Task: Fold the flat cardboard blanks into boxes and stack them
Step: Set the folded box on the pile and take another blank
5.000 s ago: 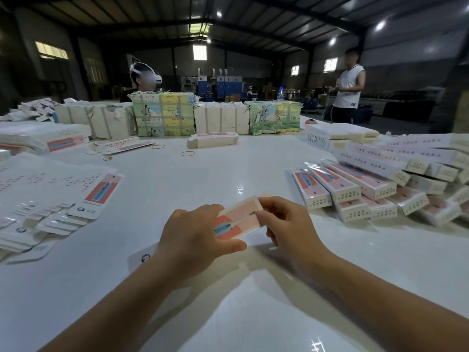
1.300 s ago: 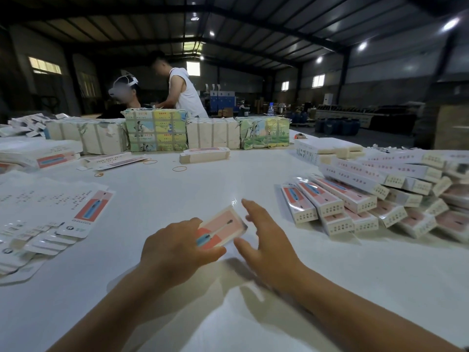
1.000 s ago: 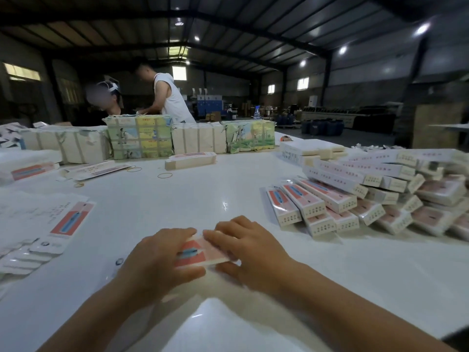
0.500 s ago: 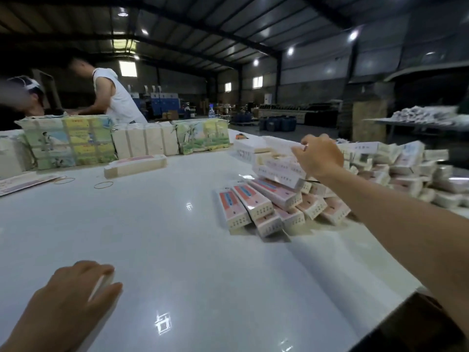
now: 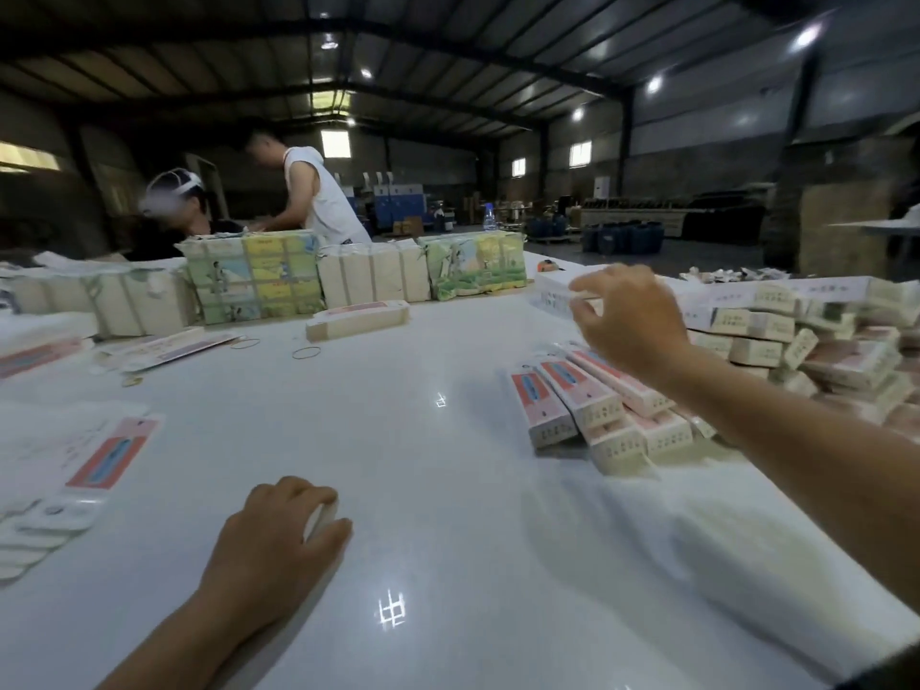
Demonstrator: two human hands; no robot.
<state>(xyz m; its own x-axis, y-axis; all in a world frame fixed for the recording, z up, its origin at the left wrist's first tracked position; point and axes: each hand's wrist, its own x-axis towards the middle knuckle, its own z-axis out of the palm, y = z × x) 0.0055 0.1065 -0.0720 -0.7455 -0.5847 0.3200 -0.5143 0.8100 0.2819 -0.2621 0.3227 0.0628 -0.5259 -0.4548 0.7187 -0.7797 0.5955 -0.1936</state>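
On the white table [image 5: 423, 490], my left hand [image 5: 279, 535] rests near the front with its fingers curled over a white cardboard piece [image 5: 320, 519]; only the piece's end shows. My right hand [image 5: 632, 321] hovers above the pile of folded pink-and-white boxes [image 5: 587, 410] at the right, fingers loosely spread and holding nothing. Flat blanks [image 5: 99, 460] with pink panels lie spread at the left edge of the table.
Wrapped bundles [image 5: 254, 281] stand in a row along the far side, with a slim banded stack [image 5: 358, 318] and rubber bands [image 5: 306, 352] in front of them. Two people [image 5: 318, 191] work behind the bundles. More boxes [image 5: 796, 331] are heaped at the far right.
My right hand left the piece both hands held, reached out to the box pile and has now drawn slightly back above it. My left hand stayed near the front, over the white piece.
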